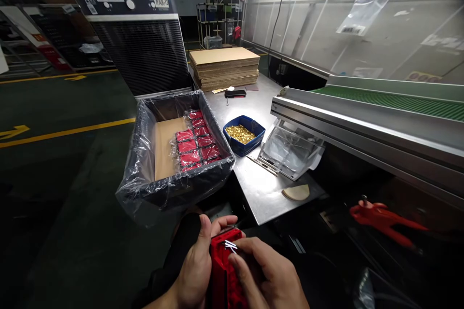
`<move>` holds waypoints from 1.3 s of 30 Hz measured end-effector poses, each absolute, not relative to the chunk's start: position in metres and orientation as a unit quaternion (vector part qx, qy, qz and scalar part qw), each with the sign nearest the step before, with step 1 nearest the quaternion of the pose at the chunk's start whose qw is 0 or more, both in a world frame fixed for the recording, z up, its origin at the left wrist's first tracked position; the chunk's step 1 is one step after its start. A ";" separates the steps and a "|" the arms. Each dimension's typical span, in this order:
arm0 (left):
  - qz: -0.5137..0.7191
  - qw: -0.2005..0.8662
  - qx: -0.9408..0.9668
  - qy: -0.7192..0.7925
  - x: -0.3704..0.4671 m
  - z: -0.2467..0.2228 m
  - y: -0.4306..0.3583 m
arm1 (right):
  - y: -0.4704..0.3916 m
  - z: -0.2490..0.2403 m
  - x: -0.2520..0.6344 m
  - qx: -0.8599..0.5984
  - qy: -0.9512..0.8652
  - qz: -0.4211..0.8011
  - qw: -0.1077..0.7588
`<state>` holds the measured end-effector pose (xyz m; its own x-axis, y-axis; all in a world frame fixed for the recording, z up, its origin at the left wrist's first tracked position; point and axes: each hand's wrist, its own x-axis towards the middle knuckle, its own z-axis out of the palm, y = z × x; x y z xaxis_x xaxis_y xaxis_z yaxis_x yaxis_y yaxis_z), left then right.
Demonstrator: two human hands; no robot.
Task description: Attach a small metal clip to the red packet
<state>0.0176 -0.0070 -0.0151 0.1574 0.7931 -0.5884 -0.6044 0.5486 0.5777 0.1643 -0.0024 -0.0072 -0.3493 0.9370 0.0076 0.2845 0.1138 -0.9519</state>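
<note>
Both hands meet low in the view around a red plastic block. The left hand wraps its left side, thumb up over the top edge. The right hand pinches at its upper face, seemingly on thin metal pins.

Steel desk seen w/ items laid on it: blue tray of gold pcs near front, cardboard sheet stack at far end, black phone betw. them, clear bag holder at right.
</note>
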 end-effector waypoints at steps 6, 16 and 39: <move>0.454 0.770 0.094 0.438 0.019 -0.010 -0.005 | 0.001 -0.010 0.168 -0.422 -0.752 0.403 0.306; 0.415 0.774 0.108 0.466 0.016 -0.020 -0.009 | 0.005 -0.006 0.172 -0.440 -0.766 0.387 0.264; 0.417 0.791 0.070 0.441 0.019 -0.014 -0.007 | 0.003 -0.009 0.178 -0.425 -0.781 0.356 0.286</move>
